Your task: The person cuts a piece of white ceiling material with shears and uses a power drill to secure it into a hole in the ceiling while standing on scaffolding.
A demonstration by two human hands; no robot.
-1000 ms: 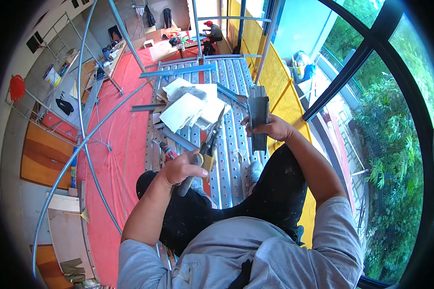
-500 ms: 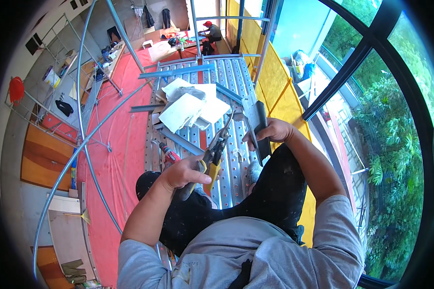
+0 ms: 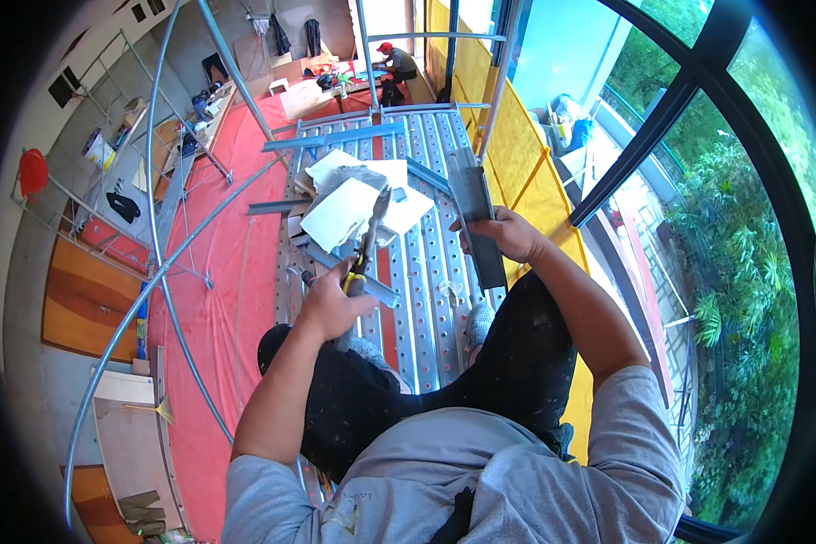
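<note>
While the person sits high on a scaffold platform (image 3: 426,272) of perforated galvanised steel planks, the left hand (image 3: 331,308) is closed around the grips of a pair of tin snips (image 3: 364,249). The snips are slim, with yellow-and-dark handles and grey metal blades; their long axis runs up and slightly right from the fist, the blade tips pointing away from the person toward the crumpled white sheets (image 3: 358,204) lying on the planks. The right hand (image 3: 508,234) is wrapped around a metal channel piece (image 3: 479,222), a dull grey folded strip with straight edges and a matte, slightly scuffed surface. This strip is held above the right knee, its long axis running nearly upright in the picture, top end leaning a little left and away from the body, lower end reaching toward the dark trousers (image 3: 508,363). Snips and strip are near each other but not touching.

Thin blue-grey metal lengths (image 3: 335,138) lie crosswise at the far end of the platform, beside the white sheets. Round steel scaffold tubes (image 3: 168,272) curve along the left side, over a red floor covering (image 3: 227,272) far below. Yellow panelling (image 3: 517,154) borders the platform on the right. At the far end of the floor another person (image 3: 394,62) crouches among scattered things.
</note>
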